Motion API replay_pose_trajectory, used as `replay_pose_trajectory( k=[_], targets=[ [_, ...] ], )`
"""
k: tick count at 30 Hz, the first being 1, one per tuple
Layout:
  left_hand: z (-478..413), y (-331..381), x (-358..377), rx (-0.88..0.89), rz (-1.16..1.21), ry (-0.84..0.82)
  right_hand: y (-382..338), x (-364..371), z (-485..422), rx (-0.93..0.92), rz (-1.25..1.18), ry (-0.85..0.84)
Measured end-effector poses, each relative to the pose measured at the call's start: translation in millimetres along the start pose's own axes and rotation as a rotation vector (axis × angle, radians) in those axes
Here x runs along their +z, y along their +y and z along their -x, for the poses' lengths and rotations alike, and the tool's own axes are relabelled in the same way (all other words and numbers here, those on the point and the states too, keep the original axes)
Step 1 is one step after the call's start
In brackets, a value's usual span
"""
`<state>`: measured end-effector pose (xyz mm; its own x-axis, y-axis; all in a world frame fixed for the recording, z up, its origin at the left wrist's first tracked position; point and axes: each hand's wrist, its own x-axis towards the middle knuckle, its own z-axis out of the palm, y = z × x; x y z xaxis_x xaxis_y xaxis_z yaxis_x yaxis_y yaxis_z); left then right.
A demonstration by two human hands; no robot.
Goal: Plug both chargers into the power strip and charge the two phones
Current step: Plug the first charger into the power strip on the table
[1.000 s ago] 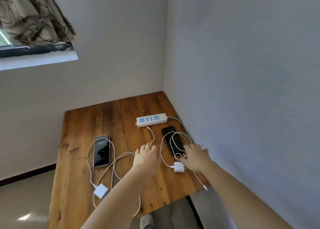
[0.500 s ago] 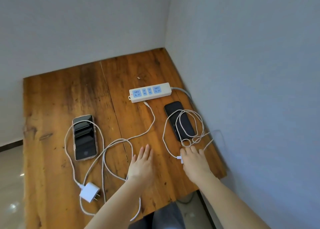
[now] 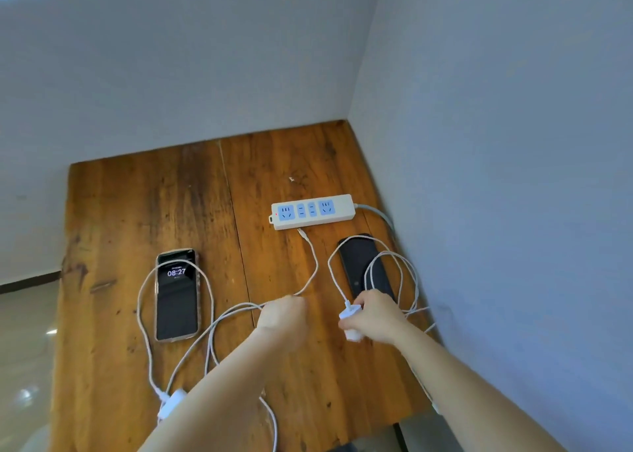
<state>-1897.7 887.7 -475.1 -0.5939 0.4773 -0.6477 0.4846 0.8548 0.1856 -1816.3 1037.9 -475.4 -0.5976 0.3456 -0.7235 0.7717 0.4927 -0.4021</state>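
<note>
A white power strip (image 3: 313, 211) with blue sockets lies at the back right of the wooden table (image 3: 137, 205), all sockets bare. The left phone (image 3: 177, 295) lies face up with its screen lit, a white cable looped around it. A dark phone (image 3: 365, 265) lies to the right under coiled cable (image 3: 406, 273). My right hand (image 3: 371, 316) is shut on the right white charger (image 3: 351, 318), just in front of the dark phone. My left hand (image 3: 282, 318) is closed on the left cable (image 3: 310, 266). The left charger (image 3: 171, 405) lies near the front edge, partly behind my forearm.
Grey walls close the table at the back and right, meeting in a corner behind the power strip. The strip's grey cord (image 3: 378, 213) runs off to the right wall. Tiled floor (image 3: 24, 349) shows to the left of the table.
My right hand has closed on the right charger and lifted it slightly. My left hand has curled from flat and open onto the left cable. The left phone's screen has lit up.
</note>
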Motion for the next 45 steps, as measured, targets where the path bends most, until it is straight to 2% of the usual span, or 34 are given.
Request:
replay_pose_trajectory(
  k=[4,7,9,11,18,26,35,45],
  targets=[
    [-36.9,-6.8,-40.1,0.026,0.109,0.261,-40.6,-41.7,-27.6,-0.027,-0.445,-0.012],
    [-66.6,-13.7,-54.3,0.017,0.116,0.306,-66.7,-65.2,-54.0,-0.026,-0.671,0.030],
    [-81.8,-17.0,-58.8,0.006,0.133,0.298,-79.1,-75.8,-72.6,-0.019,-0.735,0.104],
    [-93.7,-18.8,-60.9,0.005,0.133,0.279,-87.7,-84.9,-89.7,-0.008,-0.716,0.162],
    [-113.1,-23.3,-53.7,0.004,-0.134,0.203,-103.6,-100.6,-132.7,0.019,-0.552,0.326],
    [-115.1,-23.4,-53.5,0.013,-0.077,0.194,-107.3,-104.2,-150.9,0.065,-0.436,0.266],
    [-120.0,-22.9,-56.5,0.001,-0.055,0.152,-116.4,-113.6,-155.4,0.042,-0.201,0.210],
    [-117.7,-23.7,-59.2,0.007,-0.039,0.139,-122.0,-123.5,-160.5,0.144,-0.470,0.118]
  ],
)
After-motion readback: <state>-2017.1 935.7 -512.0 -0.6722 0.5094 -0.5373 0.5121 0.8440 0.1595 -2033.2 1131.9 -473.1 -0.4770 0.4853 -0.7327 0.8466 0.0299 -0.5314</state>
